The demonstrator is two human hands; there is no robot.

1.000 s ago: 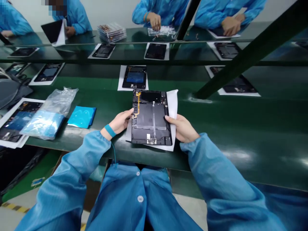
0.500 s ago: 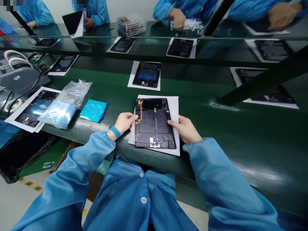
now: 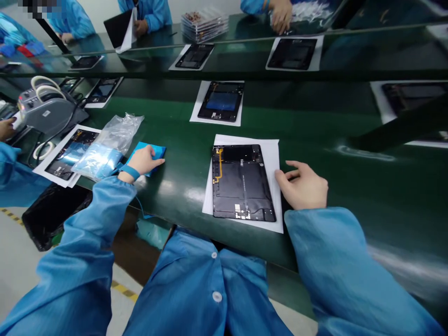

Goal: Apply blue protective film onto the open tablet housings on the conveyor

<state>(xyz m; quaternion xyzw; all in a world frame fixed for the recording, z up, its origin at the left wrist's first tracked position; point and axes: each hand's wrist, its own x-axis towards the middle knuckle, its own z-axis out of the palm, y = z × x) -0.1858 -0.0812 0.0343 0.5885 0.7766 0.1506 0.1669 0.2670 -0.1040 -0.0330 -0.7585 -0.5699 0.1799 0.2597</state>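
In the head view a tablet back housing (image 3: 241, 186) with an orange flex cable lies on a white sheet (image 3: 273, 161) in front of me. My right hand (image 3: 304, 186) is just right of it, thumb near the sheet's edge, fingers apart and holding nothing. Over to the left, my left hand (image 3: 142, 161) rests on a stack of shiny blue film sheets (image 3: 159, 151), its thumb apart from the bent fingers. A blue strap (image 3: 130, 171) circles that wrist. Part of the stack is hidden beneath the hand.
Left of the stack, a clear plastic bag (image 3: 101, 156) of blue sheets overlaps another tablet housing (image 3: 58, 161). A grey machine (image 3: 51, 109) with cables stands beyond. Another housing (image 3: 222, 102) lies ahead. Dark posts (image 3: 395, 126) and co-workers' hands (image 3: 281, 14) are across the bench.
My left hand has let go of the housing and sheet and moved left onto the blue film stack. My right hand has released the right edge. The view has shifted somewhat.
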